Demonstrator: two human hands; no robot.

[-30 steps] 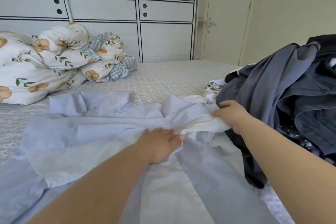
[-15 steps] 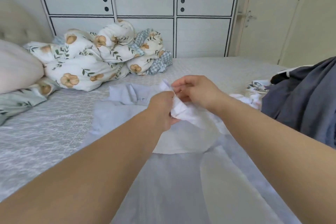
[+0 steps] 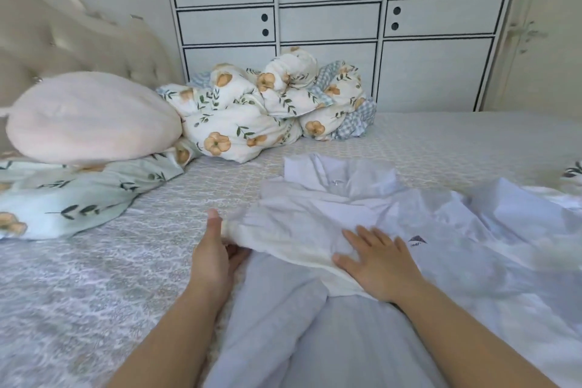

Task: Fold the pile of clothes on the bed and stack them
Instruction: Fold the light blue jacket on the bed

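A wide bed (image 3: 94, 277) covered in a pale grey quilted spread lies under both hands and stretches away from them to a white panelled wardrobe (image 3: 330, 22) with dark-lined doors. Left of the left hand and beyond it, a cream tufted headboard (image 3: 63, 38) rises, blurred. A pale lavender and white collared shirt (image 3: 456, 246) of thin cloth lies spread across the bed, reaching from under the right hand out to its right, with the collar just beyond the hands and a small dark logo just right of the right hand's fingers. Far beyond the hands, against the wardrobe, sits a bunched white duvet (image 3: 252, 116) printed with orange flowers and green leaves, with blue gingham showing at its right end. Left of the left hand and further away, a rounded pale pink pillow (image 3: 91, 116) rests on a pale green leaf-print pillow (image 3: 78, 192). The shirt's white sleeve (image 3: 283, 239) runs between the two hands. The right hand (image 3: 378, 264) lies flat on the sleeve and shirt body, fingers straight and spread, pressing the cloth down. The left hand (image 3: 211, 258) holds the sleeve's cuff end, thumb up along the cloth and fingers curled underneath it.
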